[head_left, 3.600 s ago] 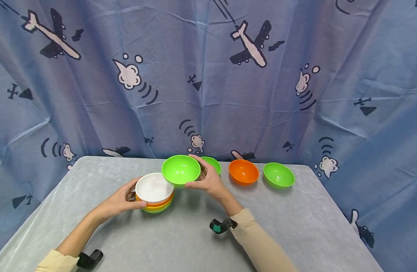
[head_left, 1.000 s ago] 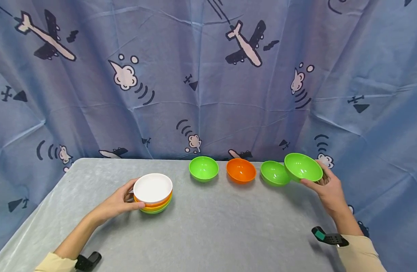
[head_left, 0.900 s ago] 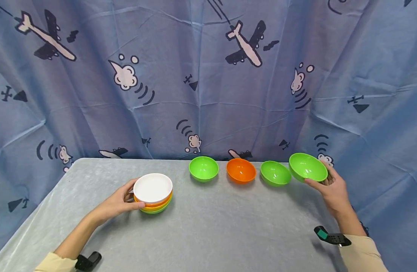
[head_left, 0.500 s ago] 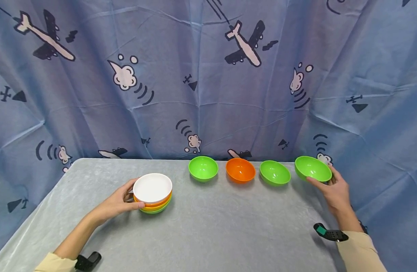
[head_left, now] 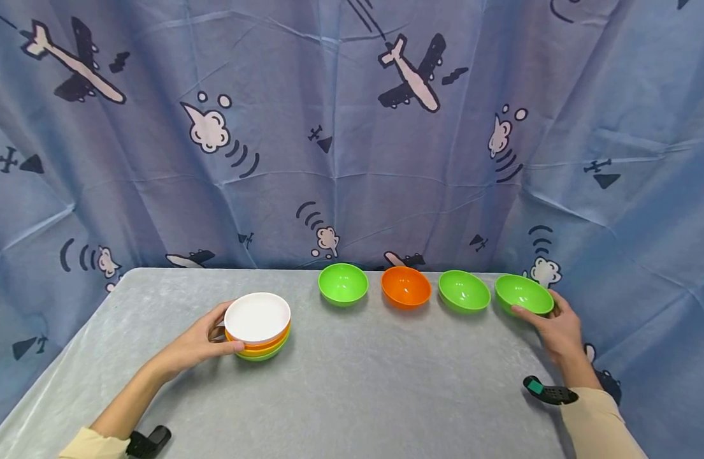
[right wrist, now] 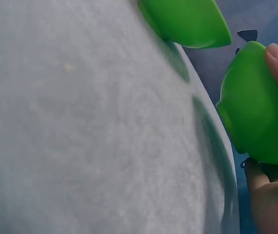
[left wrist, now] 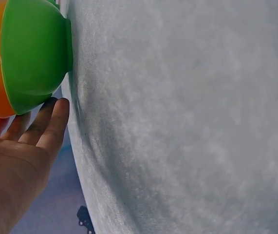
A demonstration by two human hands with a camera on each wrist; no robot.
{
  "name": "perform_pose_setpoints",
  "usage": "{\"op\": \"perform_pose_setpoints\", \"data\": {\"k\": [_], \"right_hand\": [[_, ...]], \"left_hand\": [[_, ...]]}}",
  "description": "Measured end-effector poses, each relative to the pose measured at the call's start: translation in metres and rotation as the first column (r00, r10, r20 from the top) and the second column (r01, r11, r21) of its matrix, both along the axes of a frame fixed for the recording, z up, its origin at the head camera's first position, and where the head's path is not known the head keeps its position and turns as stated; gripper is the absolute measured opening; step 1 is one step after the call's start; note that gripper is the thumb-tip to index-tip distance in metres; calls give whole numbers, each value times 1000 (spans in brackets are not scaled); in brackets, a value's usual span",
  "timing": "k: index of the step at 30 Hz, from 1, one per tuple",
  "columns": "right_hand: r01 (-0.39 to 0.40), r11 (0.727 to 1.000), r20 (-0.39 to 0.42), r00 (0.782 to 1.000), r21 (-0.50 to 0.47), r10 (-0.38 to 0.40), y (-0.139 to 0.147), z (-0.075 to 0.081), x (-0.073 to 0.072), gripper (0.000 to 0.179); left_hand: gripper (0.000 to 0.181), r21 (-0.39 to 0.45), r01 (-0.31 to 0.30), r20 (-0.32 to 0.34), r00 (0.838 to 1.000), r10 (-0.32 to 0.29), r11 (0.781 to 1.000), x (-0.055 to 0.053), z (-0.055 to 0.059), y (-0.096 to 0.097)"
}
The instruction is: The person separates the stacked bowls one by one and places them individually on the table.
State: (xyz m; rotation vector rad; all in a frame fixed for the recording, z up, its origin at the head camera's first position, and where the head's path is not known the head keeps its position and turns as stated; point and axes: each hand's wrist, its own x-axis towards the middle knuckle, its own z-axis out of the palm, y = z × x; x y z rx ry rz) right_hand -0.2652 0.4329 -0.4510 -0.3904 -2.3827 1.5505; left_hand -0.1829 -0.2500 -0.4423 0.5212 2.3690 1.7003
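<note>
My left hand (head_left: 199, 341) holds the side of a stack of nested bowls, thumb in front and fingers behind. On top is a white bowl (head_left: 258, 317); orange and yellow rims show below it, with a green bowl (left wrist: 34, 53) at the bottom. At the table's far right, my right hand (head_left: 560, 330) grips a green bowl (head_left: 524, 295) between thumb and fingers. That bowl is upright, slightly tilted, low at the table; whether its base touches the cloth I cannot tell. Just left of it stands another green bowl (head_left: 464, 292), a small gap apart.
Along the back edge stand an orange bowl (head_left: 406, 288) and, farther left, a green bowl (head_left: 343, 285). A pale grey cloth covers the table (head_left: 352, 382). Behind it hangs a blue curtain (head_left: 271, 127) printed with planes.
My right hand has carried the green bowl from above the stack to the far right of the row, then lowered it slightly leftward. My left hand has stayed at the stack.
</note>
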Motion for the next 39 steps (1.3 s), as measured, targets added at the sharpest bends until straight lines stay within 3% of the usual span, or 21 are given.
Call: {"op": "perform_pose_setpoints", "data": {"k": [20, 30, 39], "right_hand": [[-89, 994, 67, 994, 63, 84, 7, -5, -2, 114], [-161, 979, 131, 981, 129, 144, 13, -1, 4, 117], [-224, 959, 119, 971, 176, 205, 21, 6, 9, 110]], "left_hand": [[81, -13, -6, -3, 1000, 6, 1000, 0, -2, -1], [79, 1, -3, -21, 1000, 3, 1000, 2, -2, 0], [79, -1, -5, -18, 1000, 5, 1000, 1, -2, 1]]}}
